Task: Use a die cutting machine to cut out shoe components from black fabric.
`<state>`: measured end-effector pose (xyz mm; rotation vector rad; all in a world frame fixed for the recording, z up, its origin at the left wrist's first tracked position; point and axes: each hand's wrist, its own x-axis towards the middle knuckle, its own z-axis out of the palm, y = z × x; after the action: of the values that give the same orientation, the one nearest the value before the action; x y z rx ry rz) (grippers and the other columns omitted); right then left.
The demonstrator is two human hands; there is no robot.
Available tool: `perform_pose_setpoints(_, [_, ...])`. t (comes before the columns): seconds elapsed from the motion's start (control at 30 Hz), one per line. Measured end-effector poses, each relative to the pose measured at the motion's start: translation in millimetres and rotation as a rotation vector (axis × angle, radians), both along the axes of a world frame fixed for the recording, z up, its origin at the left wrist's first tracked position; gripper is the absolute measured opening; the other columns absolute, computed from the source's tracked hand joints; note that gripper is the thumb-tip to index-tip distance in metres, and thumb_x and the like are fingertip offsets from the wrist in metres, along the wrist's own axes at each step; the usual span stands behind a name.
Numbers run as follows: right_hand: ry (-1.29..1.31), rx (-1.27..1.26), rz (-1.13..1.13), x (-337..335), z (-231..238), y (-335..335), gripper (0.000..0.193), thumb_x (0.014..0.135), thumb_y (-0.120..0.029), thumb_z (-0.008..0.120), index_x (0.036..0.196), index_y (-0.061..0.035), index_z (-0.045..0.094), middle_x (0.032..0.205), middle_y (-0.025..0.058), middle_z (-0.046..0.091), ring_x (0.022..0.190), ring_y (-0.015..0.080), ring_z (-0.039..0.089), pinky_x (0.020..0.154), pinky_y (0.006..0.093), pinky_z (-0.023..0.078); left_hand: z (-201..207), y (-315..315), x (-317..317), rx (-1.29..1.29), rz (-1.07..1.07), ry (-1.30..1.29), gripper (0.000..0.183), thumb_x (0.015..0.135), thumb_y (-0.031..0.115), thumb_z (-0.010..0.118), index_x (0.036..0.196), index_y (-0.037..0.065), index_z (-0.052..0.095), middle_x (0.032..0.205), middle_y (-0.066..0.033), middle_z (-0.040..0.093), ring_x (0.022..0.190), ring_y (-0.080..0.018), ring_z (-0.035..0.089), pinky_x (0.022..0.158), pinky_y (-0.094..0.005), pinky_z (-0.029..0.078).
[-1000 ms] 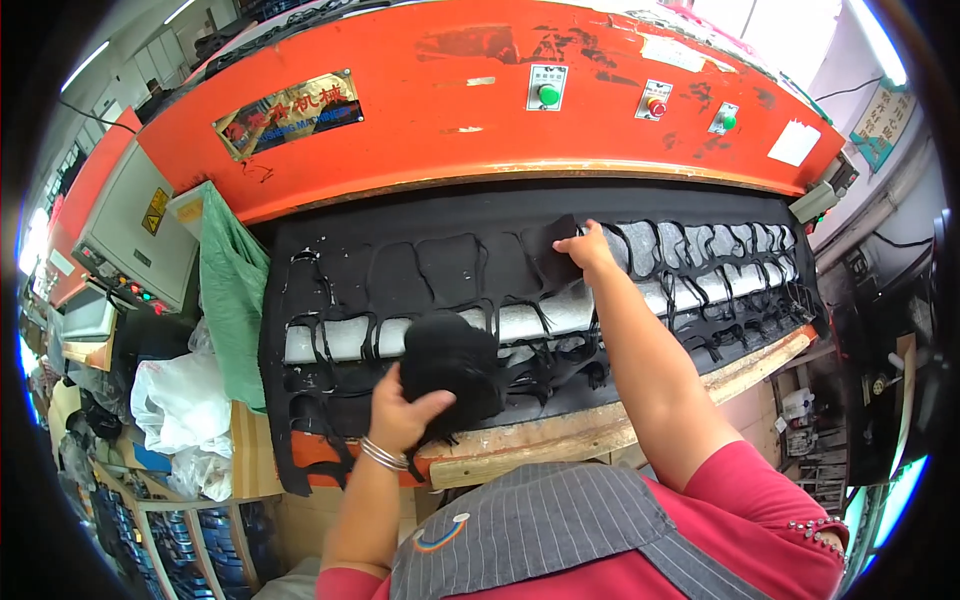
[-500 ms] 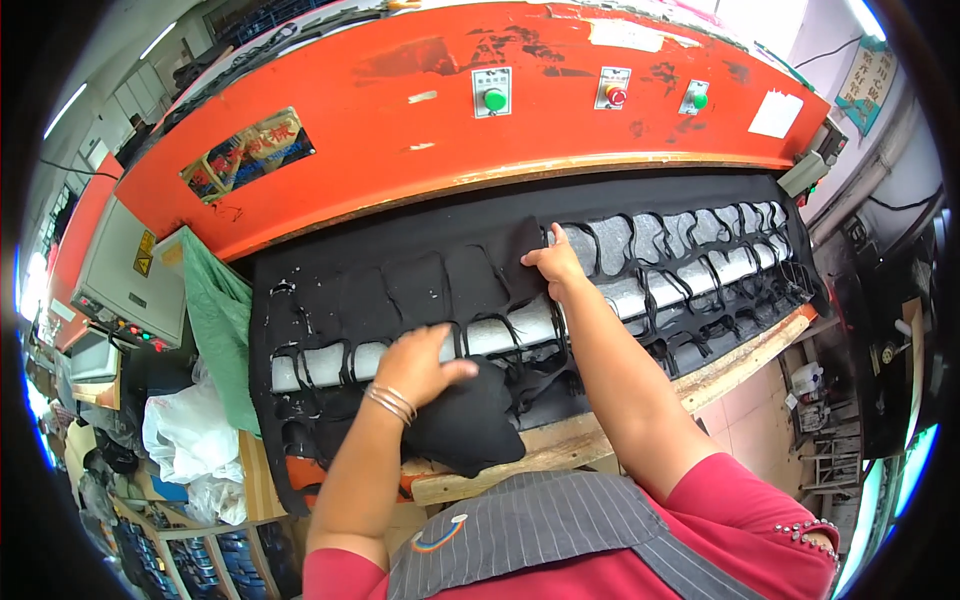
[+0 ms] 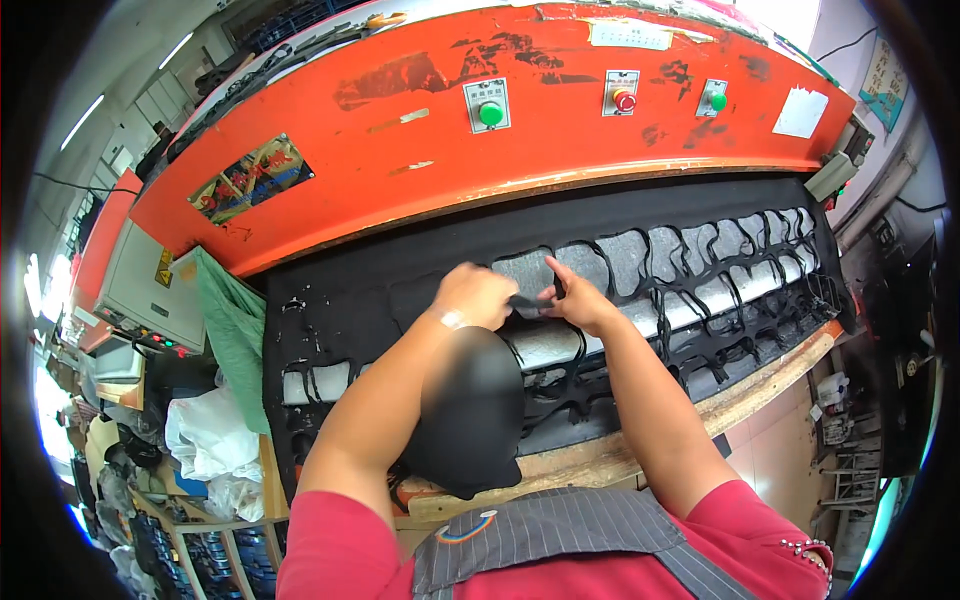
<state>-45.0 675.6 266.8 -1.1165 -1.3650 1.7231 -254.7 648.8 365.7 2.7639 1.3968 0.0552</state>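
My left hand and my right hand come close together over the middle of the black sheet material. A small dark fabric piece spans the gap between them, pinched in both hands. My right index finger points upward, away from the pinch. Under my left forearm a larger black cut piece or stack hangs at the front edge, partly blurred. To the right, thin black strips of leftover sheet lie in a net over a pale grey surface. A white strip runs beneath them.
An orange machine beam with green buttons and a red one spans the back. A wooden rail edges the front. On the left stand a grey control box, a green cloth and white plastic bags.
My left hand has moved up and right to meet my right hand. The flap my right hand held has come away, baring more grey surface; the view has shifted slightly.
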Motion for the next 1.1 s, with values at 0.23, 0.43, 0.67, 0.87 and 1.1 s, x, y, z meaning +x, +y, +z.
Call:
perform_pose_setpoints(0.23, [-0.814,0.424,-0.206,-66,56,8,0.081,0.068,-0.039,0.08,0.131,0.0015,0.049,0.124,0.0295,0.054,0.12,0.0405,0.05,0.101,0.0422,0.04,26,-95,-90,-0.518,0.57,-1.623,0.03,0.084,0.009,0.065,0.108,-0.008,0.06,0.099,-0.0114,0.067,0.086,-0.0177,0.065,0.081,-0.0297,0.053])
perform_pose_setpoints(0.43, [-0.921,0.086,0.157,-115,50,35,0.06,0.073,-0.04,0.076,0.116,0.0006,0.063,0.124,0.0208,0.059,0.115,0.0362,0.057,0.094,0.0407,0.047,-1,-106,-82,-0.558,0.502,-1.633,0.037,0.082,0.001,0.066,0.118,-0.002,0.058,0.109,-0.0074,0.064,0.1,-0.0154,0.06,0.093,-0.0302,0.046])
perform_pose_setpoints(0.67, [-0.828,0.064,0.05,-119,38,35,0.037,0.075,-0.022,0.07,0.106,-0.0001,0.067,0.113,0.0215,0.064,0.108,0.0346,0.061,0.087,0.0379,0.05,-24,-74,-60,-0.723,0.546,-1.713,0.043,0.086,0.004,0.065,0.125,-0.003,0.05,0.123,-0.0109,0.058,0.113,-0.0192,0.055,0.102,-0.034,0.04])
perform_pose_setpoints(0.87, [0.384,-0.322,-0.207,-97,-1,13,0.028,0.075,0.011,0.054,0.092,-0.0099,0.045,0.084,0.0045,0.053,0.076,0.0216,0.058,0.066,0.0352,0.051,-80,-32,-56,-0.312,0.614,-1.346,0.049,0.085,0.016,0.069,0.126,-0.004,0.052,0.133,-0.013,0.051,0.119,-0.0198,0.05,0.103,-0.0319,0.037])
perform_pose_setpoints(1.1, [0.937,-0.35,0.091,-73,-18,5,0.026,0.084,-0.006,0.052,0.109,-0.0024,0.061,0.1,0.0115,0.066,0.092,0.0239,0.065,0.081,0.0349,0.054,-93,-14,-38,-0.384,0.541,-1.344,0.057,0.084,0.015,0.072,0.128,-0.01,0.048,0.118,-0.0115,0.061,0.105,-0.0166,0.057,0.093,-0.028,0.045])
